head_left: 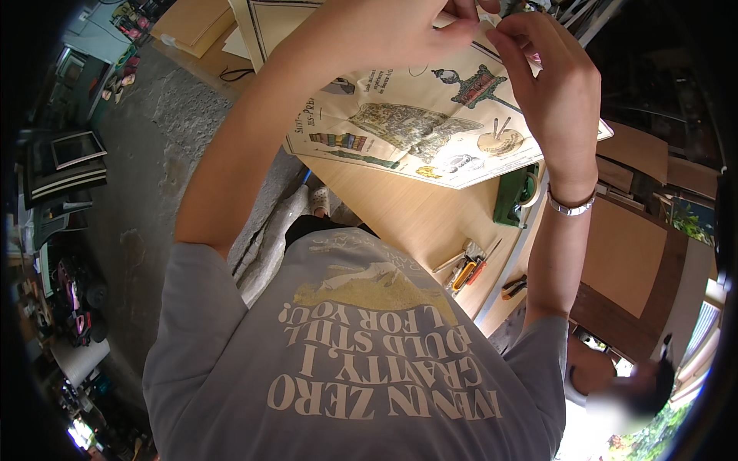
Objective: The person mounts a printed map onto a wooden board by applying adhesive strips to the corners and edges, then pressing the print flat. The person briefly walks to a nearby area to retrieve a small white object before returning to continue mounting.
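Note:
My left hand (430,29) is at the top edge of the view, its fingers bent and pressed together and partly cut off by the frame. Right beside it, my right hand (550,73) has its thumb and forefinger pinched near the left fingertips. Whatever lies between the fingers is too small to make out. Both hands are over a cream illustrated poster (415,127), printed with drawings of a building, a street sign and books. Creases run across the poster, and its near corner reaches over the wooden tabletop (369,192).
A green tape dispenser (509,198) stands by the poster's near right edge. Closer lie several hand tools, among them an orange-handled one (465,273). Brown boards (615,265) lean at the right, with another person (615,380) beyond. Dark frames (68,165) are stacked left.

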Demonstrator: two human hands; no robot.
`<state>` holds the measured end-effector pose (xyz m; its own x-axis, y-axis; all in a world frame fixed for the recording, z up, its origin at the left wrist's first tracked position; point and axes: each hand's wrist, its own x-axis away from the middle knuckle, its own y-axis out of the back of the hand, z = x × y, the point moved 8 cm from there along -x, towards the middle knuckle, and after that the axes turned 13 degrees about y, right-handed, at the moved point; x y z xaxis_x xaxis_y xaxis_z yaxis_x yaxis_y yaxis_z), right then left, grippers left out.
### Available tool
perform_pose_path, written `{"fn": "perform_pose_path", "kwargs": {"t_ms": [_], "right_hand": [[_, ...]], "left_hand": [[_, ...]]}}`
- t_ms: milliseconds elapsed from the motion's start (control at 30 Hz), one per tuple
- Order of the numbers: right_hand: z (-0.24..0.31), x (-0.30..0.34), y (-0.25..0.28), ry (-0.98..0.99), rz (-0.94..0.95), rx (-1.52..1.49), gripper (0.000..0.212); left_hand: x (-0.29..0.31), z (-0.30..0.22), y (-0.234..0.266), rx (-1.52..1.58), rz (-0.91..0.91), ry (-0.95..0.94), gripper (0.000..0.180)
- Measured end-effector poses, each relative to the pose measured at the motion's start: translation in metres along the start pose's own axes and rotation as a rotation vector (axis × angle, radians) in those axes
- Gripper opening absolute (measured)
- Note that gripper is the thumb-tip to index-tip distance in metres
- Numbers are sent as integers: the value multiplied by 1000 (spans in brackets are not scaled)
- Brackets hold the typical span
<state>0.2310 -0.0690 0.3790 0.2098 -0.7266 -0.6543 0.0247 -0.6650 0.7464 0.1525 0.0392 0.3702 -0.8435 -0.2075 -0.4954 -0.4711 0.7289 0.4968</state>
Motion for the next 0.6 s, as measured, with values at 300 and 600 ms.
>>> {"fn": "perform_pose_path", "kwargs": {"t_ms": [300,600], "right_hand": [[4,3,1,55,-33,33,14],[0,7,0,20,-93,-5,19]], "left_hand": [[-10,6,-3,-74,51,149,16],[-12,15,-5,-88,31,105,13]]}}
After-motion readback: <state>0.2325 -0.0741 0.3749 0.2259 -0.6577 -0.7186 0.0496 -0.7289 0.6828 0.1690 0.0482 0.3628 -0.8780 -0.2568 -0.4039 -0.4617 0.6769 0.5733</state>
